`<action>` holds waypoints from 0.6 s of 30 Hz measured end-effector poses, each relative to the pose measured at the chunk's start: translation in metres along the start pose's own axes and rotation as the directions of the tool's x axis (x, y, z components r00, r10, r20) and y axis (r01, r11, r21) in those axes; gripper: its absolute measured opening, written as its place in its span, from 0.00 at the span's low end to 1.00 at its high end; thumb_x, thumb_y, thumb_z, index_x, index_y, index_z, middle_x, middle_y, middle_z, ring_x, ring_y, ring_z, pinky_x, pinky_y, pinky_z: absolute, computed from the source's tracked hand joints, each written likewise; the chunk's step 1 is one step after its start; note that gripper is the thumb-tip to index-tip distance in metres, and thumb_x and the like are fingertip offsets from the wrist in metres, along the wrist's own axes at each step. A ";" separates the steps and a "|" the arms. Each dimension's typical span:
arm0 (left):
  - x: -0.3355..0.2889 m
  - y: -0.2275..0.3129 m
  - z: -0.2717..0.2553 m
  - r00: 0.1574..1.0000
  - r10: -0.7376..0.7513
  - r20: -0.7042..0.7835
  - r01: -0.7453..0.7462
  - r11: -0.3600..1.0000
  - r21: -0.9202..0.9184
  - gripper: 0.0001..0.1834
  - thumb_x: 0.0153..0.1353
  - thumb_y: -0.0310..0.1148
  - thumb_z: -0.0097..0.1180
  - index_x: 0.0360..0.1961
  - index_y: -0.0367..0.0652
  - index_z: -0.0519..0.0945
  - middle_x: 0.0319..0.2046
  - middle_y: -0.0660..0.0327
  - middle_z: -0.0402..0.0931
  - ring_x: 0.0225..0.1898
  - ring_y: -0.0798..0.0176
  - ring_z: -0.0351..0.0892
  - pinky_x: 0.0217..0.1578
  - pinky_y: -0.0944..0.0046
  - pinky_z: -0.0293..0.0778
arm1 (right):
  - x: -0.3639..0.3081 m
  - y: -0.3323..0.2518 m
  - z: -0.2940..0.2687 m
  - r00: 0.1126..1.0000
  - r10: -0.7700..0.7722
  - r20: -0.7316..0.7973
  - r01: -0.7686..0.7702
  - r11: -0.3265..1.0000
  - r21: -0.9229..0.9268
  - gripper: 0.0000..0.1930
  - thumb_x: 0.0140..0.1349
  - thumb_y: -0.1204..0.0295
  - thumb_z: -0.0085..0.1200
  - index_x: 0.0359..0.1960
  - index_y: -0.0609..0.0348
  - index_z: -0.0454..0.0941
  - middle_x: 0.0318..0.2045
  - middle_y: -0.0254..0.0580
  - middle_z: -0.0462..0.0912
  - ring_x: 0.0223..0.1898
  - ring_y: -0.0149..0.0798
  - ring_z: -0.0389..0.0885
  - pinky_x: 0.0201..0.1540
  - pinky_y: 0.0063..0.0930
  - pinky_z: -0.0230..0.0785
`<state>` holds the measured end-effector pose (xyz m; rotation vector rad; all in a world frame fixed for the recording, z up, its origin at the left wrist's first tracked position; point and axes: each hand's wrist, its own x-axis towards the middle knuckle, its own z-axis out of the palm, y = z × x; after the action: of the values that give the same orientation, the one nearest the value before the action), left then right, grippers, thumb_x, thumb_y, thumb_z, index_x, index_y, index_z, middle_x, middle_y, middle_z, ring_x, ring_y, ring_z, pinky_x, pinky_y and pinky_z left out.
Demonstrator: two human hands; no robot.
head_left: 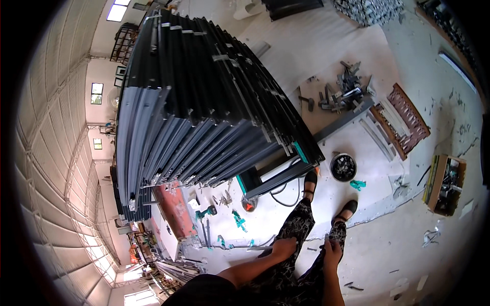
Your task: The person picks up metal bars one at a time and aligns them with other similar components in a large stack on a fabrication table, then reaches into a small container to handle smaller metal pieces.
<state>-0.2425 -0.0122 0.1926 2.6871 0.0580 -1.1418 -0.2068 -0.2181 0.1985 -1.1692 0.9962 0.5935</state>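
My left hand [284,248] is closed in front of my left thigh, over the dark patterned trousers. Whatever its fingers may hold is hidden. Lower right of it, my right hand [333,251] is also closed, with the fingers drawn together near my right leg; a small greyish bit shows at the fingertips, too small to name. Ahead of my feet stands a big stack of dark metal frames [204,102], leaning close together in a row. The nearest frame [278,179] has green tape at its corners and reaches almost to my left shoe.
A round container of small parts [343,167] stands before my feet. Metal brackets [349,89] lie heaped beyond it, near a brown plastic crate [403,120]. A cardboard box [445,184] stands at right. A green cordless drill [206,211] and a cable [286,204] lie on the floor.
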 end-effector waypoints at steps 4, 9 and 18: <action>0.012 0.000 -0.016 1.000 -0.003 -0.026 0.004 0.999 0.034 0.07 0.57 0.33 0.47 0.26 0.43 0.71 0.19 0.53 0.76 0.22 0.48 0.78 0.20 0.48 0.71 | -0.005 -0.005 0.021 0.999 -0.043 -0.002 0.043 0.999 0.033 0.14 0.60 0.62 0.57 0.28 0.64 0.76 0.19 0.40 0.79 0.15 0.26 0.72 0.19 0.19 0.63; 0.028 -0.029 -0.032 0.999 -0.036 0.023 0.038 0.995 -0.093 0.12 0.62 0.38 0.44 0.29 0.41 0.70 0.20 0.50 0.75 0.25 0.42 0.77 0.27 0.43 0.70 | 0.008 -0.005 0.027 0.993 -0.052 -0.106 0.056 0.998 0.032 0.13 0.60 0.66 0.57 0.30 0.66 0.75 0.18 0.41 0.79 0.17 0.29 0.74 0.22 0.20 0.66; 0.052 -0.073 -0.081 0.969 -0.106 0.223 0.134 0.984 -0.116 0.14 0.65 0.41 0.44 0.37 0.41 0.73 0.30 0.50 0.78 0.35 0.45 0.78 0.35 0.49 0.72 | 0.032 -0.040 0.074 0.986 -0.080 -0.146 0.083 0.996 0.014 0.12 0.61 0.66 0.55 0.30 0.66 0.75 0.20 0.39 0.79 0.18 0.27 0.73 0.23 0.19 0.65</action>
<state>-0.1576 0.0736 0.1966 2.4595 0.2544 -1.4084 -0.1348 -0.1641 0.1940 -1.2429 1.0703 0.4367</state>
